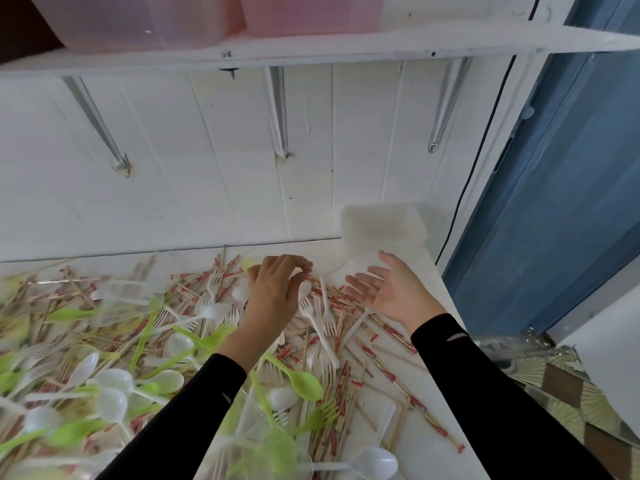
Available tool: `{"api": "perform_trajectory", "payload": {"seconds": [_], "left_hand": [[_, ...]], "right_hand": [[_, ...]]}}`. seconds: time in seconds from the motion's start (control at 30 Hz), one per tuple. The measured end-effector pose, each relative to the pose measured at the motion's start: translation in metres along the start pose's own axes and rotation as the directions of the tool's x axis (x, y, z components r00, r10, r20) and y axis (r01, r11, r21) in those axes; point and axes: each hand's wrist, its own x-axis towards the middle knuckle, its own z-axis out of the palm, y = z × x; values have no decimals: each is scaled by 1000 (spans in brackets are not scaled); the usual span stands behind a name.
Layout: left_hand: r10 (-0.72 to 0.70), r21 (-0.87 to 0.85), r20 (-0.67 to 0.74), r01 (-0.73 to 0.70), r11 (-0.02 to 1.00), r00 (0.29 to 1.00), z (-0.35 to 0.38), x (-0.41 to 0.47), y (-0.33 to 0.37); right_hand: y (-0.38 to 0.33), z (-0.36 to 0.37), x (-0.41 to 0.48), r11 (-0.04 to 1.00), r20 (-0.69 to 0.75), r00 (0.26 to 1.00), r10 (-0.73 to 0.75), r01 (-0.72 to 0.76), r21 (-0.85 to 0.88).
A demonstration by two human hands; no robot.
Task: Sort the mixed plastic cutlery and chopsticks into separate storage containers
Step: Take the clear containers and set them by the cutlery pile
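A white desk (414, 370) against a white panelled wall (207, 168) is strewn with mixed cutlery. There are chopsticks (391, 330) in red-printed sleeves, white forks (327, 318), white spoons (375, 460), green spoons (304, 384) and green forks (318, 417), all tangled together and thickest on the left, where the picture blurs. The left hand (277, 292) hovers back-up over the far middle of the pile, fingers curled down. Its grip is drawn together, thumb meeting forefinger just above a white spoon head; whether it pinches anything I cannot tell. The right hand (394, 292) is just beside it on the right, palm up, grip apart with fingers spread and holding nothing, above the chopsticks at the pile's right edge. Both arms wear black sleeves (485, 393). Just beyond the right hand a translucent white box (381, 226) stands at the desk's far right corner against the wall. Overhead a white shelf (311, 46) on metal brackets (280, 112) carries two pink tubs (138, 22) side by side. A black cable (485, 150) runs down the wall's right edge beside a blue door (554, 220).
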Motion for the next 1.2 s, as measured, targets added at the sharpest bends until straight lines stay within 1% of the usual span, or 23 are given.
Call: {"api": "perform_trajectory", "payload": {"seconds": [0.1, 0.17, 0.2, 0.23, 0.27, 0.3, 0.33, 0.37, 0.4, 0.43, 0.47, 0.57, 0.6, 0.63, 0.7, 0.73, 0.8, 0.87, 0.93, 0.97, 1.07, 1.13, 1.2], "left_hand": [[163, 8, 64, -164, 986, 985, -23, -17, 1], [251, -27, 53, -250, 968, 967, -34, -26, -1], [259, -58, 39, -256, 965, 965, -42, -33, 0], [224, -103, 30, -220, 970, 974, -48, -39, 0], [131, -180, 38, -123, 976, 991, -54, -46, 1], [-34, -285, 85, 58, 957, 996, -63, -55, 3], [-240, -427, 175, 293, 855, 955, -73, -64, 7], [-396, -577, 274, 479, 662, 877, -80, -70, 10], [-498, -682, 350, 580, 444, 793, -86, -76, 11], [-557, -740, 401, 615, 272, 728, -91, -83, 12], [-587, -773, 433, 616, 149, 685, -98, -88, 13], [-628, -819, 498, 562, -114, 598, -115, -99, 14], [-628, -822, 504, 551, -140, 593, -120, -105, 13], [-632, -824, 487, 557, -102, 603, -124, -110, 12], [-662, -815, 414, 578, 35, 625, -132, -123, 9], [-681, -811, 378, 579, 83, 627, -135, -130, 6], [-721, -817, 317, 564, 124, 617, -145, -140, -1], [-764, -833, 276, 542, 112, 583, -156, -145, -12], [-796, -851, 269, 521, 67, 542, -168, -149, -22], [-803, -855, 275, 517, 49, 530, -173, -151, -28], [-804, -841, 289, 539, 46, 519, -186, -159, -42], [-797, -828, 308, 559, 45, 520, -196, -167, -51], [-795, -820, 324, 572, 35, 513, -203, -173, -54]], "right_hand": [[13, 6, -21, 991, 128, 990, 62, -47, -123], [23, 8, -33, 985, 170, 985, 32, -3, -170], [32, 9, -39, 981, 175, 984, 16, 18, -192], [41, 9, -44, 978, 180, 984, 1, 36, -204], [48, 9, -47, 978, 197, 980, -7, 48, -203], [58, 10, -50, 979, 227, 974, -8, 54, -197], [67, 11, -54, 979, 262, 965, -3, 56, -196], [75, 12, -57, 977, 290, 957, 5, 57, -204], [84, 13, -61, 972, 313, 950, 14, 61, -226], [92, 16, -66, 964, 336, 942, 25, 66, -257], [102, 18, -71, 956, 349, 936, 34, 71, -283], [123, 23, -79, 941, 382, 924, 6, 124, -315], [129, 24, -82, 929, 400, 917, 4, 144, -341], [134, 25, -85, 913, 429, 903, 14, 163, -373], [144, 26, -92, 839, 489, 871, 48, 231, -494], [149, 27, -93, 755, 491, 870, 44, 293, -587], [160, 26, -91, 522, 463, 885, -56, 421, -742], [169, 22, -86, 243, 478, 863, -163, 505, -828], [179, 16, -83, -17, 507, 850, -146, 510, -860], [184, 14, -82, -104, 508, 852, -123, 498, -861], [197, 14, -85, -237, 505, 851, -144, 466, -852], [204, 18, -88, -255, 479, 859, -183, 429, -867], [204, 19, -91, -235, 439, 867, -237, 387, -891]]}}
